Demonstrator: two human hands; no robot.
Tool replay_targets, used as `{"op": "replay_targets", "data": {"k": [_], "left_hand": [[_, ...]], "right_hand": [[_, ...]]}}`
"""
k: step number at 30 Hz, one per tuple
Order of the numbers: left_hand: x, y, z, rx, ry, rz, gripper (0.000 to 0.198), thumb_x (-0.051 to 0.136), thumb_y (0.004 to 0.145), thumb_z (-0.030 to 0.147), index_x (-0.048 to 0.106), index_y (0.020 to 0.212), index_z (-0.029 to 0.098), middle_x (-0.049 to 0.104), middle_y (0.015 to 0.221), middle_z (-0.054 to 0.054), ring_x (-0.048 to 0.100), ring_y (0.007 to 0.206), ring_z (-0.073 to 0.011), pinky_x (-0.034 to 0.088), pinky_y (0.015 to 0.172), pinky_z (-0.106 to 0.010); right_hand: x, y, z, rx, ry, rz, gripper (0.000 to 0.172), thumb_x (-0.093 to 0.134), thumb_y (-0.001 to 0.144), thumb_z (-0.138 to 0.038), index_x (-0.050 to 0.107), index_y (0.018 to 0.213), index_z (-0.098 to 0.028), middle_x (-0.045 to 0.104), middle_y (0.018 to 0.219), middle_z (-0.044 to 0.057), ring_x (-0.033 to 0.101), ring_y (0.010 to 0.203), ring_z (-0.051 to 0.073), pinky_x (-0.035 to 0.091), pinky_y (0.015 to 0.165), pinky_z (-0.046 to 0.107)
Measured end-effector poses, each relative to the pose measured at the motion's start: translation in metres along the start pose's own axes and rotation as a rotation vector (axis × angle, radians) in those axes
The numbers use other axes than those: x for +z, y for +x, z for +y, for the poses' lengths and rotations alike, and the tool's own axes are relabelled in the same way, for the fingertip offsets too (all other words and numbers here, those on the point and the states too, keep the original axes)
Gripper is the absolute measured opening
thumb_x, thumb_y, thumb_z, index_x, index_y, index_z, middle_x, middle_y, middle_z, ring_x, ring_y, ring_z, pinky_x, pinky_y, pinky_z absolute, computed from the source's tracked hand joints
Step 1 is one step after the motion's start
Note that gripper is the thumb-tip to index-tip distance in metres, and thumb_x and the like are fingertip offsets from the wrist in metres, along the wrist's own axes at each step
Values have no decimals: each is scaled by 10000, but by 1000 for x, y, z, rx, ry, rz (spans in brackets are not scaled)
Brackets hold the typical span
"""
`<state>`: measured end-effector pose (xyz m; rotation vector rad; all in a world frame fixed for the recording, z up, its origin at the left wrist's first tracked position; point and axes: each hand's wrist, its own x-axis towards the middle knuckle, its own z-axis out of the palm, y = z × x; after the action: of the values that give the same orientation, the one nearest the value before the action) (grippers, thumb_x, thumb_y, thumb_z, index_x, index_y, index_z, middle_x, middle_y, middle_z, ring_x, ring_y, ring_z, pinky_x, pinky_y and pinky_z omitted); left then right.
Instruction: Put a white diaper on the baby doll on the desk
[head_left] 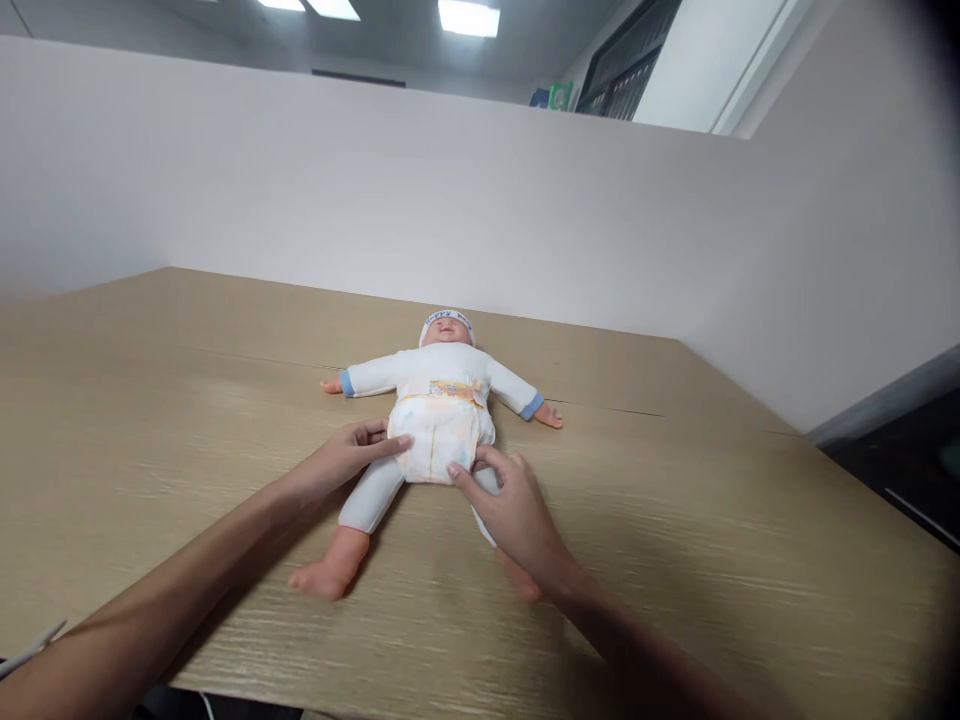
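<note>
Pale brown wood-grain bench [712, 520], flat-topped, a thin dark straight seam [615, 409] crossing its far part; upon it, supine, a white-suited, blue-cuffed, plastic-looking baby doll [442, 362], head toward the far edge, arms outspread, legs parted toward the near edge

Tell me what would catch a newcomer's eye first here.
A baby doll in white lies on its back on the wooden table, a white diaper over its hips. The left hand and right hand touch the diaper at either side. Beyond, a pale partition spans the table's far edge.
</note>
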<state>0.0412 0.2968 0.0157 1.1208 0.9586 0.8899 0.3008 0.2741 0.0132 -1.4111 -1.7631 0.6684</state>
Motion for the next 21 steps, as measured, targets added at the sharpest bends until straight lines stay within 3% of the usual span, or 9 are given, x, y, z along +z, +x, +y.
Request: {"op": "replay_targets", "data": {"k": [5, 10, 12, 15, 17, 21], "left_hand": [[4, 0, -1, 3, -85, 54, 500, 838, 907, 625, 792, 1153, 192, 843, 1159, -148, 782, 1040, -337, 623, 931, -463], [9, 0, -4, 43, -68, 124, 477, 836, 911, 617, 745, 1107, 193, 837, 1140, -124, 770, 954, -279, 595, 856, -394], [10, 0, -5, 73, -54, 147, 481, 850, 896, 621, 729, 1083, 195, 830, 1097, -104, 754, 911, -256, 577, 814, -366], [10, -1, -7, 133, 57, 221, 512, 838, 892, 660, 721, 1064, 192, 799, 1036, -74, 708, 875, -234, 526, 747, -331], [10, -1, -8, 195, 161, 280, 524, 801, 911, 688, 723, 1060, 191, 769, 1010, -57, 673, 873, -227, 496, 747, -327], [8, 1, -14, 313, 359, 375, 516, 773, 902, 715, 701, 943, 206, 687, 922, -21, 588, 829, -208, 452, 750, -322]], "right_hand": [[7, 4, 4, 30, 210, -30, 352, 686, 1008, -573, 748, 959, -230, 800, 925, 62, 736, 881, 266, 582, 766, 360], [9, -1, -4, 11, 181, 17, 328, 681, 1015, -546, 715, 934, -230, 768, 905, 57, 715, 878, 258, 572, 773, 357], [7, -5, -9, -25, 68, 79, 268, 717, 997, -495, 715, 923, -238, 748, 918, 61, 686, 932, 278, 569, 834, 393], [6, -10, -14, -97, -86, 161, 138, 756, 980, -376, 731, 975, -240, 739, 1098, 99, 627, 1097, 325, 539, 988, 485], [6, -9, -15, -117, -119, 168, 96, 752, 985, -330, 737, 1008, -238, 713, 1191, 114, 596, 1165, 340, 516, 1046, 523], [2, -6, -8, -99, -106, 135, 120, 786, 954, -330, 741, 1019, -238, 698, 1142, 106, 608, 1151, 343, 517, 1046, 528]]}}
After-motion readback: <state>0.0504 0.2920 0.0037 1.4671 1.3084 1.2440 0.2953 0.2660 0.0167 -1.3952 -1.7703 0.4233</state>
